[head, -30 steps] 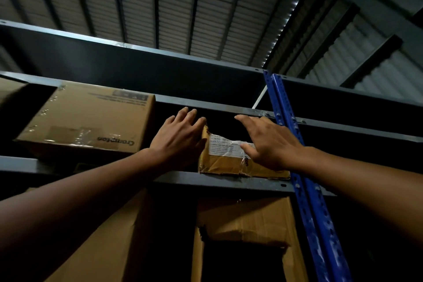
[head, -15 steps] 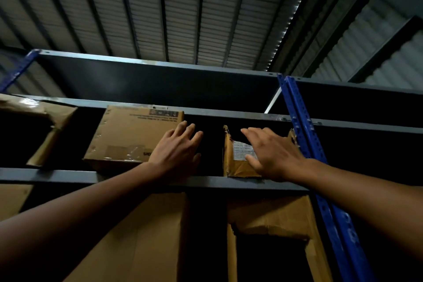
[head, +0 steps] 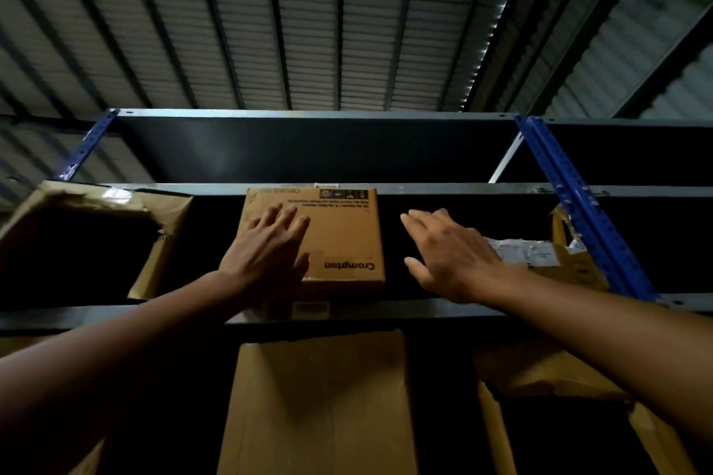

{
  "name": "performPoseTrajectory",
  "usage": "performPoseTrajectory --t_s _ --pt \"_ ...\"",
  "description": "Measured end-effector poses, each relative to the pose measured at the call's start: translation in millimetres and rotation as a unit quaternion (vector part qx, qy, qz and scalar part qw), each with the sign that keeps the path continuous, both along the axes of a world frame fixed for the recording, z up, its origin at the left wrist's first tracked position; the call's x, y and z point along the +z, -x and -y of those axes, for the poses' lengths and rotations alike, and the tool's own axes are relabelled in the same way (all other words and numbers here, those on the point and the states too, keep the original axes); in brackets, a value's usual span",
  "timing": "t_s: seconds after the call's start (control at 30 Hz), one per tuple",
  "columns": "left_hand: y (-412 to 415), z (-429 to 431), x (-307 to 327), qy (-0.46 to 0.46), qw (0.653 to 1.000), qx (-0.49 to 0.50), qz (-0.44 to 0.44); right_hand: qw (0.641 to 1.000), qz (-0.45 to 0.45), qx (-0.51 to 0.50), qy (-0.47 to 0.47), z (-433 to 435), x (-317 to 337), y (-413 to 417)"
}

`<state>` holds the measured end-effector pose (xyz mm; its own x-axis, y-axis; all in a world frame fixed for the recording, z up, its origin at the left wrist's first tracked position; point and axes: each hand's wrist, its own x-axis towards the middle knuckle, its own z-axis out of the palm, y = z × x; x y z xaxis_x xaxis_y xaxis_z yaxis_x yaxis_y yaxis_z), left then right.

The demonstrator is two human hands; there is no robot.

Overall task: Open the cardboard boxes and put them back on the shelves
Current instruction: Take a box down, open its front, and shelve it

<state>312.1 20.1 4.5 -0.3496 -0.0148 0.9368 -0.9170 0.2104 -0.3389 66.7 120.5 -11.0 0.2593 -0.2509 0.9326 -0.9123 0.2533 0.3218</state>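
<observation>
Dim shelf (head: 424, 310): my left hand (head: 266, 254) has moved flat onto the Crompton box (head: 339, 231); right hand (head: 451, 258) beside it, fingers spread, empty. Next to open.

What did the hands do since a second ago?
Both hands went left. The left hand now lies on the Crompton box. The right hand came off the labelled box and hangs in the gap between the boxes. Both boxes stayed on the shelf, both hands open.

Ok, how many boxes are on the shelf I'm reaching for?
3: an open box at left, the Crompton box at the left hand, and a labelled box beside the right hand. More may hide in the dark.
</observation>
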Motion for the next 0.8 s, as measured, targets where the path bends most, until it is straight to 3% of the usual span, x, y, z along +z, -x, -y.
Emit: performPoseTrajectory --t_s 0.17,0.27,0.37,0.53,0.7,0.8 --pt "-42 38 14 0.016 1.0 0.003 0.009 0.999 0.032 -0.025 0.002 42 6 -43" --pt "-58 62 17 -0.004 0.993 -0.097 -0.065 0.998 0.054 -0.02 0.007 68 6 -62" --pt "-65 84 21 -0.08 0.955 -0.22 -0.181 0.997 0.076 -0.023 0.012 90 4 -69" --pt "-62 115 24 -0.135 0.906 -0.31 -0.257 0.991 0.133 -0.022 0.025 119 10 -65" --pt "-60 139 36 -0.185 0.823 -0.403 -0.355 0.94 0.311 0.115 0.078 141 32 -55" --pt "-57 146 44 -0.208 0.792 -0.425 -0.387 0.916 0.349 0.17 0.102 151 38 -49"
